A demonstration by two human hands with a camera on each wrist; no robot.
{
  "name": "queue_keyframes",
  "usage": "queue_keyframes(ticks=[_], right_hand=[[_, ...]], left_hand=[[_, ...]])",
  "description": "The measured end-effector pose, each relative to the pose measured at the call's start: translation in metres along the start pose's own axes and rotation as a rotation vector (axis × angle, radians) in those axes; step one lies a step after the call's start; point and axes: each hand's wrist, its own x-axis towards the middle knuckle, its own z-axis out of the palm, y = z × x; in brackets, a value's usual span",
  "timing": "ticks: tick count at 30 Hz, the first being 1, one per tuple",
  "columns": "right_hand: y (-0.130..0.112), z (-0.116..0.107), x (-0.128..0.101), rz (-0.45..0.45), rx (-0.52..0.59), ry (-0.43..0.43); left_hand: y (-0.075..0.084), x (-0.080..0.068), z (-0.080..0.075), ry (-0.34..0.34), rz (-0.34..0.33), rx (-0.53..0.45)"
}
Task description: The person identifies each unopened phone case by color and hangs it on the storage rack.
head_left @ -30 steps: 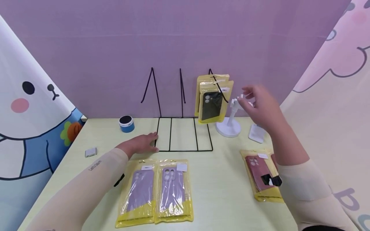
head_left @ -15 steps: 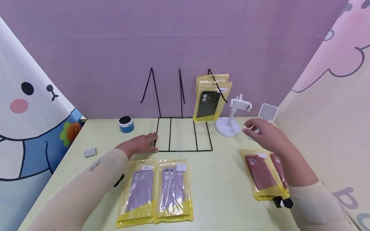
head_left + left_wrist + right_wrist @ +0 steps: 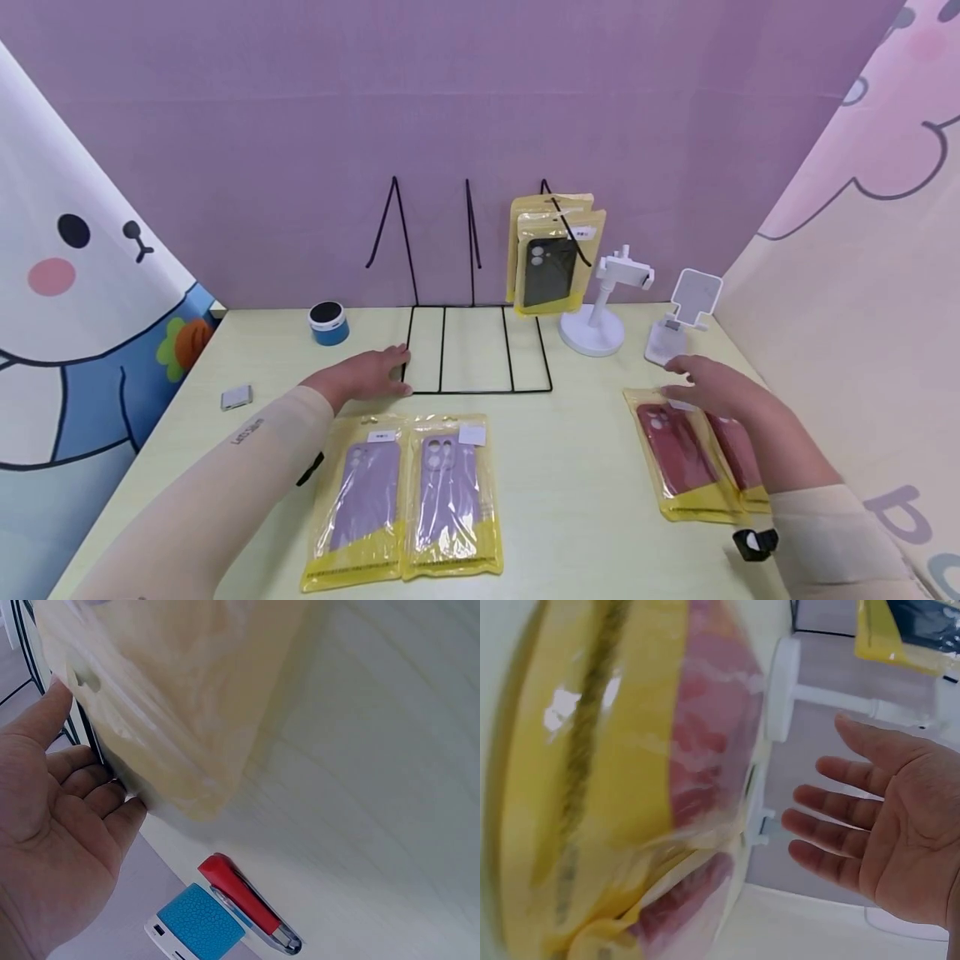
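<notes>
Near the right fingers (image 3: 838,804), two red-case packets (image 3: 678,454), on the table (image 3: 570,475)

**Wire Rack and Packaged Phone Cases**

The black wire rack (image 3: 480,392) stands upright on a flat base, with three prongs. Clock positions: head view, from base centre. Two hung packets (image 3: 551,271), one behind the other, occupy the prong between 1 and 2 o'clock; the front one shows a black case. Red-case packets (image 3: 678,454) lie at 4 o'clock, tops toward 11. Purple-case packets (image 3: 450,492) lie side by side at 7.
</notes>
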Motion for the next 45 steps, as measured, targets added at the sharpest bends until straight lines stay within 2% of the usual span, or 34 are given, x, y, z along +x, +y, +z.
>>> queue_keyframes(ticks=[7,11,14,17,23,29,38,45], right_hand=[[0.015,0.012,0.007,0.124,0.018,-0.153],[0.023,0.021,0.018,0.151,-0.030,-0.210],[0.022,0.024,0.022,0.111,-0.079,-0.183],[0.019,0.024,0.024,0.082,-0.080,-0.154],[0.010,0.027,0.022,0.055,-0.060,-0.157],[0.000,0.026,0.021,0.040,0.015,-0.127],[-0.019,0.015,0.020,-0.117,0.069,-0.011],[-0.039,0.002,0.016,-0.178,0.102,0.022]], left_hand=[[0.000,0.000,-0.003,-0.006,-0.001,-0.011],[0.000,0.000,-0.003,-0.012,0.004,-0.016],[0.000,0.001,-0.003,-0.012,0.001,-0.016],[0.000,0.001,-0.003,-0.009,-0.007,-0.019],[-0.002,0.002,0.000,-0.001,0.002,-0.016],[-0.003,0.003,0.001,0.006,0.006,-0.006],[-0.003,0.002,0.001,0.005,0.011,0.000],[-0.004,0.002,0.001,0.011,0.014,-0.011]])
